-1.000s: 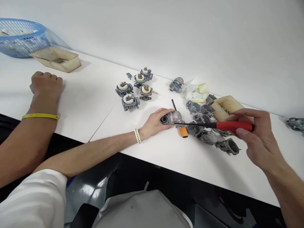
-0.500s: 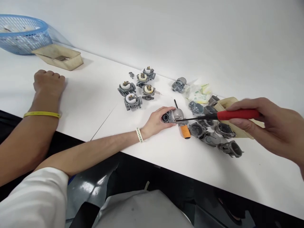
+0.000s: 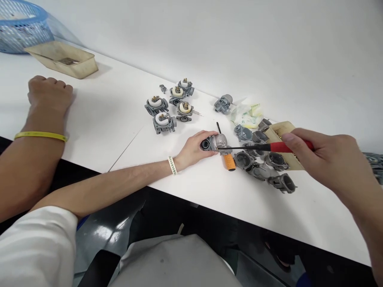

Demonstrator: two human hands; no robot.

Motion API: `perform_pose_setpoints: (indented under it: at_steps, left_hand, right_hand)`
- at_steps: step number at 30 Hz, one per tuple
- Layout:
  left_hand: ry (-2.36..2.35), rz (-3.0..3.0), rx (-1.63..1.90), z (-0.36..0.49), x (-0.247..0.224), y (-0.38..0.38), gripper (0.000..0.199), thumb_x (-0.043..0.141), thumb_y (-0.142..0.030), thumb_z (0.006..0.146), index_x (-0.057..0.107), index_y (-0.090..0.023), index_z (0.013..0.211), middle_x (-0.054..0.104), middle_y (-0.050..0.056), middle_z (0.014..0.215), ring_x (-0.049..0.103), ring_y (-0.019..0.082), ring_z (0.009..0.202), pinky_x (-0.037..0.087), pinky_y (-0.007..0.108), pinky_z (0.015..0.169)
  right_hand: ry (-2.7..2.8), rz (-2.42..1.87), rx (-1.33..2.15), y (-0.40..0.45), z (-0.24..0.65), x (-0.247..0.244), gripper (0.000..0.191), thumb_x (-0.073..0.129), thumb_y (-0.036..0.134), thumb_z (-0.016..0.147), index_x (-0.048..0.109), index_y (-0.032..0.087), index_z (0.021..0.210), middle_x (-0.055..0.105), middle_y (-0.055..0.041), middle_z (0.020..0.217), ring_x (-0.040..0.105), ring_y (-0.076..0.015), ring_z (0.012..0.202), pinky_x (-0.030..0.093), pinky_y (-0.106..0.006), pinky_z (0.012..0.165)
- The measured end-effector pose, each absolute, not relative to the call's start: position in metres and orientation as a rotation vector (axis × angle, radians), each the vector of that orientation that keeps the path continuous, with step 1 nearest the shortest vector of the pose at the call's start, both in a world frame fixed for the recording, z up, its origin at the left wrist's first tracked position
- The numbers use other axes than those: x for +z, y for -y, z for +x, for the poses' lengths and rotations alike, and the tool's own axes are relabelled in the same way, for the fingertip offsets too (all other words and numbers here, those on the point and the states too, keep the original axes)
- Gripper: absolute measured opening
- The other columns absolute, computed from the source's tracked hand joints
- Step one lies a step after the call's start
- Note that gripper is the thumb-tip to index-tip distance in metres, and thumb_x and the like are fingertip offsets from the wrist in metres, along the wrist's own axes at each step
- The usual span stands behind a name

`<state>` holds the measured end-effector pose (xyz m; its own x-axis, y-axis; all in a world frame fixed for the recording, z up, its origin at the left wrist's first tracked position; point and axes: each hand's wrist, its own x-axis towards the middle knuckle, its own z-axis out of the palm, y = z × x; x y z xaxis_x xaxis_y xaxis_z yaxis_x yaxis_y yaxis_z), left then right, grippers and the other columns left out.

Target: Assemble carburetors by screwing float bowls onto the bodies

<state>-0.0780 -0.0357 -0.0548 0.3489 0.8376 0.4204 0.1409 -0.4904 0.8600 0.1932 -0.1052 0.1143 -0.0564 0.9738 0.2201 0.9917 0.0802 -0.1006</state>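
My left hand (image 3: 194,150) is closed around a grey metal carburetor (image 3: 220,141), holding it on the white table. In my right hand (image 3: 326,155) is a screwdriver (image 3: 281,147) with a red and black handle, its long dark shaft lying nearly level. The shaft's tip reaches the near side of the carburetor; whether it sits in a screw is too small to tell. An orange handle (image 3: 229,162) lies under the carburetor, with a dark rod (image 3: 218,127) showing on the far side.
Several opened carburetors with white floats (image 3: 163,119) stand left of centre. Grey carburetor parts (image 3: 243,160) cluster at the right beside a plastic bag (image 3: 245,115) and a cream tray (image 3: 279,128). Another person's fist (image 3: 50,93) rests at the left, near a beige bin (image 3: 80,69) and a blue basket (image 3: 44,24).
My right hand has shifted its grip on the screwdriver, now more over the handle's end. The screwdriver tip stays at the carburetor. The whole view has moved slightly.
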Motion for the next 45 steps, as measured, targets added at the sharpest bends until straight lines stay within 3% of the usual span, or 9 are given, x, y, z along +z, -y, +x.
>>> perform_pose_setpoints:
  at_steps: [4,10,15,21,26,29,33,39,45]
  left_hand:
    - [-0.852,1.857,1.192,-0.078,-0.054,0.036,0.057,0.083,-0.026,0.079,0.060,-0.022,0.131,0.066,0.007,0.125,0.064,0.022,0.111,0.053,0.034,0.093]
    - [-0.872,1.864,1.181,-0.079,-0.054,0.036,0.058,0.083,-0.027,0.078,0.060,-0.021,0.131,0.066,0.007,0.127,0.063,0.022,0.111,0.053,0.035,0.095]
    - [-0.863,1.861,1.174,-0.079,-0.054,0.036,0.058,0.083,-0.027,0.078,0.061,-0.021,0.131,0.067,0.007,0.125,0.063,0.022,0.109,0.052,0.036,0.096]
    - [-0.831,1.931,1.177,-0.079,-0.053,0.038,0.057,0.083,-0.026,0.079,0.061,-0.021,0.131,0.066,0.007,0.123,0.063,0.022,0.109,0.053,0.035,0.094]
    - [-0.828,1.915,1.190,-0.078,-0.054,0.038,0.056,0.082,-0.028,0.080,0.060,-0.023,0.131,0.066,0.007,0.124,0.063,0.022,0.110,0.053,0.035,0.094]
    - [-0.805,1.927,1.195,-0.078,-0.055,0.038,0.056,0.082,-0.027,0.079,0.061,-0.022,0.131,0.066,0.007,0.123,0.063,0.022,0.111,0.053,0.035,0.095]
    - [-0.829,1.944,1.194,-0.079,-0.055,0.039,0.056,0.082,-0.025,0.079,0.061,-0.021,0.131,0.066,0.007,0.124,0.063,0.021,0.110,0.052,0.034,0.096]
    - [-0.845,1.938,1.177,-0.079,-0.053,0.040,0.057,0.082,-0.027,0.080,0.060,-0.022,0.132,0.065,0.007,0.124,0.063,0.022,0.110,0.053,0.035,0.096]
    - [-0.776,2.161,1.228,-0.080,-0.057,0.043,0.052,0.075,-0.026,0.087,0.057,-0.024,0.136,0.061,0.009,0.134,0.059,0.024,0.124,0.050,0.042,0.108]
  right_hand:
    - [2.236,-1.607,0.037,0.108,0.197,0.109,0.052,0.054,0.069,0.089,0.054,0.027,0.119,0.071,-0.0032,0.099,0.063,-0.0146,0.066,0.045,-0.025,0.054]
    - [2.134,-1.824,-0.239,0.104,0.187,0.111,0.060,0.037,0.074,0.095,0.067,0.022,0.086,0.057,0.0023,0.055,0.036,-0.0076,0.037,0.031,-0.025,0.044]
    - [2.346,-1.579,0.154,0.101,0.196,0.117,0.054,0.050,0.067,0.091,0.048,0.027,0.128,0.073,-0.0050,0.101,0.063,-0.0147,0.064,0.047,-0.025,0.053]
    - [2.095,-1.996,-0.078,0.102,0.192,0.115,0.067,0.032,0.080,0.091,0.068,0.024,0.091,0.055,0.0002,0.051,0.035,-0.0110,0.037,0.030,-0.026,0.041]
    - [2.278,-1.641,0.056,0.105,0.205,0.108,0.046,0.049,0.065,0.093,0.053,0.029,0.121,0.071,-0.0044,0.104,0.062,-0.0149,0.067,0.046,-0.026,0.055]
    - [2.264,-1.513,-0.125,0.110,0.206,0.100,0.044,0.058,0.066,0.089,0.062,0.028,0.111,0.067,-0.0003,0.082,0.057,-0.0126,0.059,0.043,-0.024,0.054]
    - [2.178,-1.805,-0.278,0.112,0.200,0.095,0.061,0.034,0.073,0.096,0.066,0.023,0.078,0.040,0.0038,0.040,0.035,-0.0108,0.035,0.030,-0.025,0.043]
    - [2.349,-1.496,-0.148,0.119,0.211,0.096,0.047,0.053,0.066,0.091,0.060,0.026,0.115,0.073,-0.0044,0.097,0.066,-0.0160,0.067,0.046,-0.024,0.053]
    - [1.994,-1.919,0.141,0.116,0.199,0.093,0.055,0.044,0.071,0.093,0.065,0.022,0.083,0.051,0.0020,0.050,0.038,-0.0098,0.039,0.030,-0.022,0.038]
